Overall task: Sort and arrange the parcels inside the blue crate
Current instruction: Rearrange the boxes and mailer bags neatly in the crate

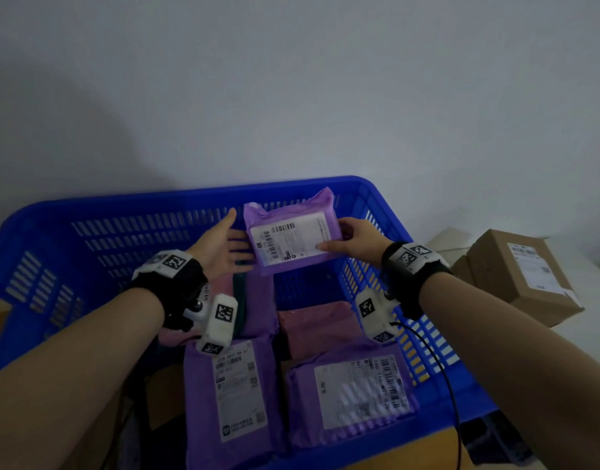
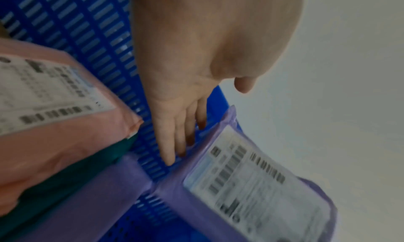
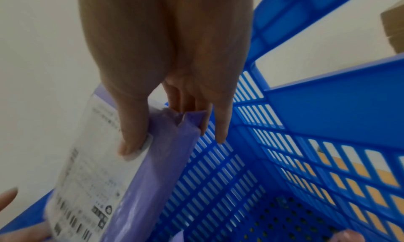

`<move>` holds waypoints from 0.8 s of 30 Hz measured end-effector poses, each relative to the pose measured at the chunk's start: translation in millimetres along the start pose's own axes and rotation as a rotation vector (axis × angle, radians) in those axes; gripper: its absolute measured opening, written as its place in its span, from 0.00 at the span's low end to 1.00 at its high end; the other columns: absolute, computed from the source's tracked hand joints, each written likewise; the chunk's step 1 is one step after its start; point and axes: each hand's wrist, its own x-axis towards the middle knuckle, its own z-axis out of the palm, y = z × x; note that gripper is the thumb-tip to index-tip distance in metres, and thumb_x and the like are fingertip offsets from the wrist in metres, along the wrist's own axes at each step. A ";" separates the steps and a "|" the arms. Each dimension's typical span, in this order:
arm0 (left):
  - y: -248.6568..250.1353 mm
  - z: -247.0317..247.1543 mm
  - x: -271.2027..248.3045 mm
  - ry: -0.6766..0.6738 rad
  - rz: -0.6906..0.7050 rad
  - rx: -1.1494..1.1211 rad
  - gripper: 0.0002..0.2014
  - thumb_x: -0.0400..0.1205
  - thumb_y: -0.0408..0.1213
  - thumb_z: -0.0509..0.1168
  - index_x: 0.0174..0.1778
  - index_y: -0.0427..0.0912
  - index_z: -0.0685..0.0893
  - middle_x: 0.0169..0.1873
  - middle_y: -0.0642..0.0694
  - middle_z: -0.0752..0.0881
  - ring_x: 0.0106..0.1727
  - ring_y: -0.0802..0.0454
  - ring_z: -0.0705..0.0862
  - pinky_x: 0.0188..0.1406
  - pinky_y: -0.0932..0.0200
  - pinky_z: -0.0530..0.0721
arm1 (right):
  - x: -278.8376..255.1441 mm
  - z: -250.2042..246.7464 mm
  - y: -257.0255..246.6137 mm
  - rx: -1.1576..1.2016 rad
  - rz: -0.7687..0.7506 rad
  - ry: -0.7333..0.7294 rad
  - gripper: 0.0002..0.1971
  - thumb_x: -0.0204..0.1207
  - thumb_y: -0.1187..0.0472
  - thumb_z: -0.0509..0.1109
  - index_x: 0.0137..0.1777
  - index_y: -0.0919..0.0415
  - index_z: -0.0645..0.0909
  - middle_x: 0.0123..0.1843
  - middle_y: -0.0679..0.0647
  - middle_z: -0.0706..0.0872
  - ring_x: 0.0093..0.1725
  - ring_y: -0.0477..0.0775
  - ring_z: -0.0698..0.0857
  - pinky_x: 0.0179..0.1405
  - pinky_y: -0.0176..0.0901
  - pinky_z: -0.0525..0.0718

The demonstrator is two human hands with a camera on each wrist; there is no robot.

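The right hand pinched the purple parcel at its right edge, thumb on the white label and fingers behind, holding it above the far part of the blue crate. The left hand lay flat, fingers straight, touching the parcel's left edge. Other parcels lay on the crate floor.

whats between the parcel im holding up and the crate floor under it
Nothing: below the purple parcel held by the right hand, the blue crate floor is bare, clearest in the right wrist view.
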 end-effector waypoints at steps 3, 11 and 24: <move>-17.2 17.9 6.8 -0.002 -0.026 0.019 0.36 0.83 0.63 0.50 0.75 0.36 0.70 0.70 0.38 0.75 0.70 0.39 0.76 0.65 0.42 0.75 | -1.0 -4.4 5.0 -0.028 0.073 0.022 0.24 0.70 0.58 0.78 0.64 0.67 0.80 0.55 0.54 0.86 0.43 0.46 0.85 0.36 0.31 0.83; -35.2 50.3 33.2 0.030 -0.058 -0.029 0.30 0.84 0.60 0.50 0.66 0.36 0.76 0.61 0.41 0.79 0.54 0.44 0.81 0.55 0.50 0.76 | 14.8 3.0 33.2 -0.114 0.290 0.183 0.35 0.78 0.56 0.70 0.76 0.72 0.58 0.67 0.63 0.79 0.62 0.61 0.82 0.55 0.47 0.81; -73.6 70.5 80.5 0.031 -0.235 -0.031 0.32 0.85 0.58 0.51 0.75 0.36 0.70 0.72 0.38 0.75 0.63 0.42 0.76 0.62 0.50 0.74 | 60.5 24.6 68.4 -0.411 0.505 0.032 0.40 0.78 0.55 0.68 0.81 0.71 0.49 0.75 0.68 0.71 0.72 0.67 0.75 0.65 0.54 0.78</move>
